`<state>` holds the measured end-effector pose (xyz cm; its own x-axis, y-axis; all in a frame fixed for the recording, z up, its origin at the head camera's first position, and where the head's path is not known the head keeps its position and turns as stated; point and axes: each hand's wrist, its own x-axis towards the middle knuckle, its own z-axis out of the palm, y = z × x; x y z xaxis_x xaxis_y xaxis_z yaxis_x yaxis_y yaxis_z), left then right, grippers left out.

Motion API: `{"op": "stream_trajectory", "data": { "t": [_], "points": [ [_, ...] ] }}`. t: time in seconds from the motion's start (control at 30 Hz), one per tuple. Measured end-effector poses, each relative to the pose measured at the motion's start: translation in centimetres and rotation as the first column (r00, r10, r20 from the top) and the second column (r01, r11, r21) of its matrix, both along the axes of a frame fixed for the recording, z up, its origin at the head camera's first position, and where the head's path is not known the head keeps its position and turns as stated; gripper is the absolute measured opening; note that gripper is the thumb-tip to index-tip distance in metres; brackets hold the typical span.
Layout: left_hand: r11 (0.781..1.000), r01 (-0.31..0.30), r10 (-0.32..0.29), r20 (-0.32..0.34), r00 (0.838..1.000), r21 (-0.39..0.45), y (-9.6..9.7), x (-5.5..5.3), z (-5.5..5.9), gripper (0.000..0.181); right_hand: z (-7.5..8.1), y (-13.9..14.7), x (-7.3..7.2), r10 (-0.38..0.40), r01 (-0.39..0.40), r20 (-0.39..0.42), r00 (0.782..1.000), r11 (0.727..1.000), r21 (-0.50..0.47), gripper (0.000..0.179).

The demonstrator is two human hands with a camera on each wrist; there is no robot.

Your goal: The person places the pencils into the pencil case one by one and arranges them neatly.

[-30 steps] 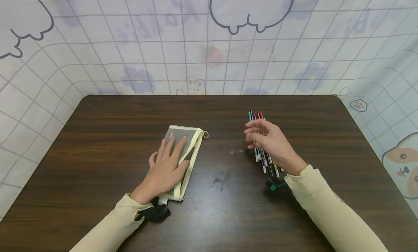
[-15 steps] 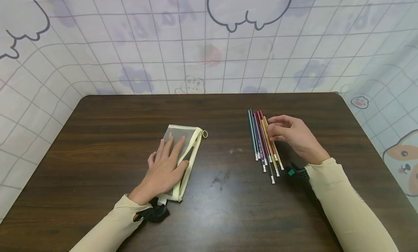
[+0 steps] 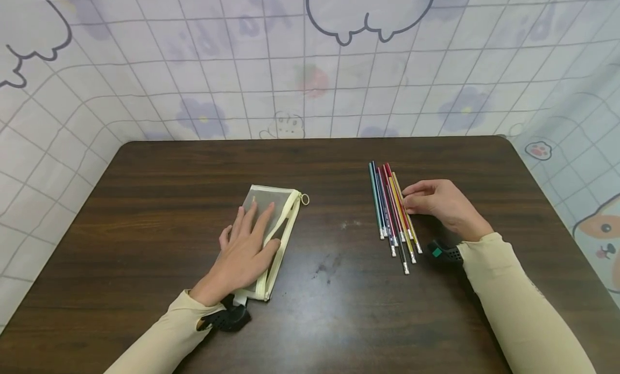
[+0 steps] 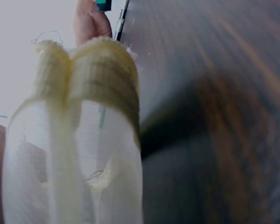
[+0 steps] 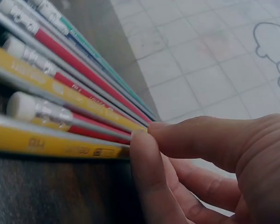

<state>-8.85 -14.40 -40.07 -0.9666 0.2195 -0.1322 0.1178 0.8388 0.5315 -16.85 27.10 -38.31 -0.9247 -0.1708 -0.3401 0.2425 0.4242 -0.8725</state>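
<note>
A translucent pouch [image 3: 273, 196] with pale yellow edging and a zip ring lies on the table, left of centre. My left hand [image 3: 242, 255] rests flat on it, fingers spread. The pouch's yellow end [image 4: 102, 74] fills much of the left wrist view. To the right lies a bunch of pencils [image 3: 390, 207] in blue, red, yellow and dark colours, white erasers toward me. At its right edge, my right hand [image 3: 445, 204] pinches a yellow pencil [image 5: 51, 144] between thumb and finger. The fingertips hide the pencil's far part in the right wrist view.
The dark wooden table [image 3: 319, 320] has pale smudges near its middle. A white gridded cloth [image 3: 300, 72] with cartoon prints hangs behind and at both sides. Each wrist carries a black camera [image 3: 232, 317].
My right hand has moved right from above the middle of the pencils to their right edge, uncovering the bunch. The left hand and pouch stay in place.
</note>
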Motion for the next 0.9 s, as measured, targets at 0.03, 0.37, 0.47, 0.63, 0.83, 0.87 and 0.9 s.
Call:
{"op": "stream_trajectory", "data": {
  "t": [0.03, 0.37, 0.47, 0.63, 0.83, 0.87, 0.9],
  "points": [
    [1.000, -0.001, 0.001, -0.004, 1.000, -0.001, 0.0, 0.0, 0.0, 0.071, 0.0, -0.1, 0.0, -0.005, 0.005, 0.000, 1.000, 1.000, 0.006, 0.048],
    [1.000, 0.002, -0.002, -0.010, 1.000, 0.007, 0.0, 0.1, 0.1, 0.070, 0.3, -1.7, 0.6, 0.030, 0.007, -0.091, 0.995, 0.926, 0.377, 0.060],
    [1.000, 0.001, -0.001, -0.010, 1.000, 0.005, 0.0, 0.1, 0.1, 0.070, 0.3, -1.9, 0.7, 0.013, 0.021, -0.089, 0.996, 0.927, 0.375, 0.059],
    [1.000, 0.001, -0.001, -0.017, 1.000, -0.002, 0.0, 0.1, 0.0, 0.070, 0.4, -1.9, 0.7, -0.003, 0.026, -0.067, 0.998, 0.933, 0.359, 0.056],
    [1.000, 0.000, 0.000, -0.016, 1.000, 0.001, 0.0, 0.0, -0.1, 0.070, 0.5, -1.9, 0.7, 0.008, 0.013, -0.057, 0.998, 0.933, 0.360, 0.051],
    [1.000, 0.000, 0.000, -0.016, 1.000, 0.002, 0.0, 0.1, -0.2, 0.070, 0.5, -1.8, 0.7, 0.016, 0.006, -0.059, 0.998, 0.933, 0.359, 0.049],
    [1.000, 0.000, 0.000, -0.016, 1.000, 0.002, -0.1, 0.1, -0.2, 0.070, 0.4, -1.7, 0.7, 0.026, -0.002, -0.062, 0.998, 0.933, 0.360, 0.046]
  ]
}}
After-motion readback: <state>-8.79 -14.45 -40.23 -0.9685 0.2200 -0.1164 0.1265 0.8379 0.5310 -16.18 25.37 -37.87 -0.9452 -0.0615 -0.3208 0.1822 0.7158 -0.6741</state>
